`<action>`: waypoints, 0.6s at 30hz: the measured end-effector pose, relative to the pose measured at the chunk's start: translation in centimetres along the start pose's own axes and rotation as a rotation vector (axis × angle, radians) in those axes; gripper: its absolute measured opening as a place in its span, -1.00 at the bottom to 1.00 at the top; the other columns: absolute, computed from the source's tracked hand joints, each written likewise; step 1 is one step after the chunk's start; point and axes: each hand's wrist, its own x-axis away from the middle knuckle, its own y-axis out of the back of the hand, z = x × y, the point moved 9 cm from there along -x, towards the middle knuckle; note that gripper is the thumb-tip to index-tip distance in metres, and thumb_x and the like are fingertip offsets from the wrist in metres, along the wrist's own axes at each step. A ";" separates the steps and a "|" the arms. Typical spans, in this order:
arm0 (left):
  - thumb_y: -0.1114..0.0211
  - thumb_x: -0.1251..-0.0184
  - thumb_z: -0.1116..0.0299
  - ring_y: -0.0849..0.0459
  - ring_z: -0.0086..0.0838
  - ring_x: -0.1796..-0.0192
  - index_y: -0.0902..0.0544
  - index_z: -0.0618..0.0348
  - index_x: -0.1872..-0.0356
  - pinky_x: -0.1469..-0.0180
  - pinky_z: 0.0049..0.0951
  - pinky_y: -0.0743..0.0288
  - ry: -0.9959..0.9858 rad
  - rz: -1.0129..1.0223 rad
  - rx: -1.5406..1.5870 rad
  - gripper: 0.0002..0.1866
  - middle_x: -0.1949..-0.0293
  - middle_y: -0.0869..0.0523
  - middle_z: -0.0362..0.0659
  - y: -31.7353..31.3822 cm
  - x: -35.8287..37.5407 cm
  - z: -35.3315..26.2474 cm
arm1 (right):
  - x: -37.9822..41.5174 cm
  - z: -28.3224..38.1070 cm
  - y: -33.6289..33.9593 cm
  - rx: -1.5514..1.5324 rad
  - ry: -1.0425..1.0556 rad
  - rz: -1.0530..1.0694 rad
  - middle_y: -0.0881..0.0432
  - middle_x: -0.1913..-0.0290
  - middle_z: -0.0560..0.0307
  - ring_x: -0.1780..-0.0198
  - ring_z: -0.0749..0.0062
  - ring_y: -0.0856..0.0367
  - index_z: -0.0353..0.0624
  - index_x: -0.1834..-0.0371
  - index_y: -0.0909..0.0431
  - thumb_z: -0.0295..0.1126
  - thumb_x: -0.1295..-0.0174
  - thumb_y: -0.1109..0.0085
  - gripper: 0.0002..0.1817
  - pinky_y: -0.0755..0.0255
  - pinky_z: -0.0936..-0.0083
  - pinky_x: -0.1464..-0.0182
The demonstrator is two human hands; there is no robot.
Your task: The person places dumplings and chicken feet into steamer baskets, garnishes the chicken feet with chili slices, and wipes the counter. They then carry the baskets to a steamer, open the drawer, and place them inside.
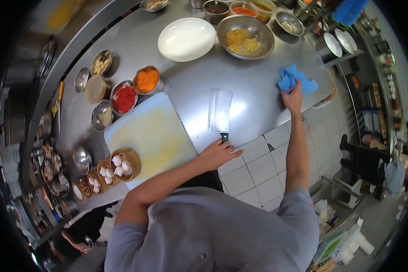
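My left hand (216,155) is at the counter's front edge, at the black handle of a cleaver (220,111); its fingers are partly spread, and whether they grip the handle is unclear. The wide blade lies flat on the steel counter (186,81), pointing away from me. Farther right, my right hand (292,97) has its fingers closed on a crumpled blue cloth (297,79) resting on the counter. A white cutting board (152,136) with yellow stains lies left of the cleaver.
Bamboo steamers (130,164) of dumplings stand on the board's lower left. Bowls of orange (147,80) and red food (123,97) sit beyond it. A white oval plate (187,39) and a metal bowl (245,37) are at the back. Other people stand at both sides.
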 end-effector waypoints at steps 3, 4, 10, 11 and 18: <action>-0.42 -0.01 0.54 -0.60 -0.28 -0.18 -0.31 0.04 -0.53 -0.22 -0.31 -0.41 0.066 0.061 -0.010 -0.08 -0.01 -0.66 -0.18 -0.7 -1.3 2.3 | 6.5 1.2 -3.5 -0.033 -0.044 0.193 -0.63 0.39 -0.05 0.30 0.01 -0.67 -0.32 -0.35 -0.44 -0.34 -0.02 -0.36 -0.26 -0.54 0.19 0.18; -0.44 0.00 0.52 -0.60 -0.30 -0.16 -0.33 0.05 -0.51 -0.20 -0.32 -0.41 0.087 0.010 -0.004 -0.09 0.00 -0.67 -0.20 -0.7 -1.1 2.8 | 9.0 2.5 -4.3 -0.042 -0.068 0.272 -0.65 0.35 -0.10 0.27 -0.07 -0.67 -0.32 -0.31 -0.48 -0.35 -0.02 -0.32 -0.31 -0.55 0.13 0.16; -0.40 0.02 0.53 -0.59 -0.25 -0.20 -0.32 0.08 -0.52 -0.20 -0.29 -0.43 0.266 -0.035 0.083 -0.08 -0.05 -0.67 -0.15 -0.6 1.2 5.6 | 20.3 12.4 -3.8 0.027 0.235 0.253 -0.62 -0.17 -0.25 -0.17 -0.19 -0.59 -0.33 -0.01 -0.65 -0.44 -0.01 -0.31 -0.57 -0.46 0.19 -0.28; -0.37 -0.02 0.55 -0.58 -0.17 -0.21 -0.31 0.12 -0.51 -0.25 -0.19 -0.44 0.376 -0.043 0.184 -0.11 -0.06 -0.66 -0.05 -0.1 2.3 6.9 | 21.6 13.7 -4.6 -0.047 0.261 0.274 -0.60 -0.23 -0.24 -0.22 -0.18 -0.57 -0.33 0.03 -0.66 -0.45 -0.02 -0.31 -0.61 -0.44 0.21 -0.31; -0.25 -0.31 0.57 -0.63 -0.09 -0.06 -0.41 0.29 -0.40 -0.09 -0.23 -0.56 0.482 -0.920 0.918 -0.41 -0.07 -0.55 0.04 2.0 7.8 7.2 | 26.6 20.7 -5.2 -0.967 -0.098 0.587 -0.54 -0.32 -0.02 -0.31 0.26 -0.50 -0.28 -0.17 -0.57 -0.55 -0.24 -0.19 -0.61 -0.40 0.33 -0.33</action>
